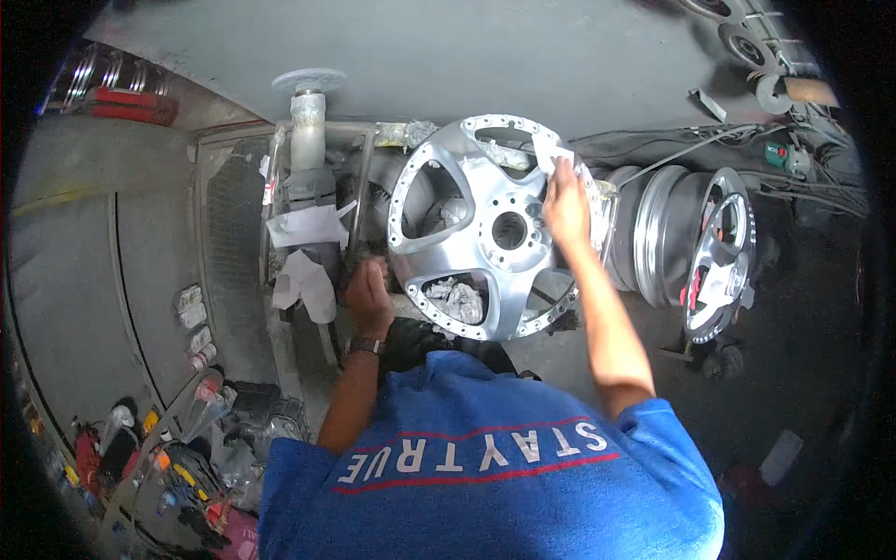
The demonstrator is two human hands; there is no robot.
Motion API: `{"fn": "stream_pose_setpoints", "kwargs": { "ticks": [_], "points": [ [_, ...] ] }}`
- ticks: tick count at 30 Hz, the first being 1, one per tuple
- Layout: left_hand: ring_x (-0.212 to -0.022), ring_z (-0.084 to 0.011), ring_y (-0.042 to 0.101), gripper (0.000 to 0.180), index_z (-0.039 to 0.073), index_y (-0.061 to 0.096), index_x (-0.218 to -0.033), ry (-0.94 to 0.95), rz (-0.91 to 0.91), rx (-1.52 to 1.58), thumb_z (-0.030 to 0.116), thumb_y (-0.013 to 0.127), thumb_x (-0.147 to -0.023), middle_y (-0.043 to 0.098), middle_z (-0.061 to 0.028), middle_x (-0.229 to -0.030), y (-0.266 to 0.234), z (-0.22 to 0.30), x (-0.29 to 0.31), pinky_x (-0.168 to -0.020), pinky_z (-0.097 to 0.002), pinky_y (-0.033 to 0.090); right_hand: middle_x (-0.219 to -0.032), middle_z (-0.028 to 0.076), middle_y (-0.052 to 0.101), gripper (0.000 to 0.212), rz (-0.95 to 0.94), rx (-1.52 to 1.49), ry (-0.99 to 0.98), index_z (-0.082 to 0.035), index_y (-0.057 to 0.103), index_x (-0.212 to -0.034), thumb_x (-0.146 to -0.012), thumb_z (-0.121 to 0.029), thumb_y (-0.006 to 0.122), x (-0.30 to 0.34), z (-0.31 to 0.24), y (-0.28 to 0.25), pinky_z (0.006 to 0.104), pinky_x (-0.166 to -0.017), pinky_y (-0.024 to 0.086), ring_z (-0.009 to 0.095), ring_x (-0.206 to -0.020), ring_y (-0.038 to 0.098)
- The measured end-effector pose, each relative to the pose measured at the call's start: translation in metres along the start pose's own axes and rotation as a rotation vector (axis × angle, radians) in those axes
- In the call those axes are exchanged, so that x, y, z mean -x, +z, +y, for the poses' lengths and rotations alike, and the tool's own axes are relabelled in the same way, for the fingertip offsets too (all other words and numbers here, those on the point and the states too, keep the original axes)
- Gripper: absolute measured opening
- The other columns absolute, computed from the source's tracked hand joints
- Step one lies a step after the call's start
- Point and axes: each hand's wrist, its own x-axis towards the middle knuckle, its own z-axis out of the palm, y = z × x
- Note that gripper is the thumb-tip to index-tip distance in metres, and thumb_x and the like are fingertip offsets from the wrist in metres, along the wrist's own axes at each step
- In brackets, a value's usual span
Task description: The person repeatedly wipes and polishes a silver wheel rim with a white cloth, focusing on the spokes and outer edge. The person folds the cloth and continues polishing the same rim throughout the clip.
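A silver spoked wheel face [511,271], with holes round its rim and a round centre opening, stands tilted in front of me. My right hand [567,210] is at its upper right, fingers closed on a folded white sheet [550,152] that lies against the rim. Just off the wheel's lower left edge is my left hand [371,297], its fingers curled closed. Whether anything is inside them is hidden. Crumpled white paper [457,301] shows through a lower opening between the spokes.
Left of the wheel stands a bench grinder-like machine [308,140] with white paper [308,227] hanging on it. More wheel barrels [658,233] and another wheel face [723,271] stand at the right. Cables [691,149] run along the wall. Bags and tools [187,476] lie lower left.
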Motion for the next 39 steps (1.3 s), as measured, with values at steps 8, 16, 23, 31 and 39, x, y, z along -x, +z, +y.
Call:
{"fn": "stream_pose_setpoints", "kwargs": {
  "ticks": [8,16,23,31,39],
  "points": [
    [-0.090,-0.0351,0.075,0.040,0.000,0.071,-0.111,-0.057,0.007,0.125,0.029,0.043,-0.114,0.076,-0.0185,-0.098,0.003,0.005,0.001,-0.082,-0.0447,0.058,-0.153,0.033,0.055,0.057,0.063,0.093,-0.051,0.005,0.052,-0.152,-0.095,0.002,0.060,0.046,-0.030,-0.001,0.0615,-0.130,0.021,0.046,-0.150,0.046],
    [-0.092,-0.0371,0.073,0.037,0.000,0.070,-0.109,0.017,0.000,0.098,0.026,0.043,-0.114,0.076,-0.0176,-0.098,0.002,0.001,0.000,-0.082,-0.0467,0.057,-0.148,0.036,0.057,0.060,0.109,-0.003,-0.112,0.009,0.051,-0.150,-0.091,0.001,0.063,0.063,-0.115,0.044,0.0611,-0.129,0.026,0.049,-0.147,0.049],
    [-0.093,-0.0378,0.073,0.037,0.001,0.069,-0.109,0.024,-0.052,0.099,0.026,0.043,-0.115,0.075,-0.0174,-0.100,0.001,-0.004,0.000,-0.084,-0.0476,0.056,-0.152,0.031,0.057,0.062,0.043,0.192,-0.098,0.008,0.052,-0.151,-0.090,0.002,0.062,0.046,-0.061,0.009,0.0652,-0.128,0.023,0.044,-0.149,0.048],
    [-0.094,-0.0370,0.074,0.037,0.001,0.070,-0.111,-0.002,-0.061,0.083,0.027,0.044,-0.115,0.076,-0.0174,-0.101,0.000,-0.005,0.001,-0.085,-0.0468,0.057,-0.145,0.030,0.063,0.054,0.049,0.038,-0.255,0.008,0.058,-0.144,-0.093,-0.007,0.064,0.070,-0.103,0.028,0.0659,-0.127,0.027,0.043,-0.146,0.053],
    [-0.094,-0.0380,0.073,0.036,0.000,0.069,-0.111,0.012,-0.096,0.062,0.025,0.044,-0.114,0.075,-0.0184,-0.100,-0.002,0.011,-0.005,-0.084,-0.0469,0.056,-0.149,0.028,0.060,0.054,0.073,0.212,-0.031,0.008,0.056,-0.146,-0.092,0.002,0.060,0.036,-0.063,0.014,0.0650,-0.127,0.028,0.043,-0.148,0.050]
  ]
}}
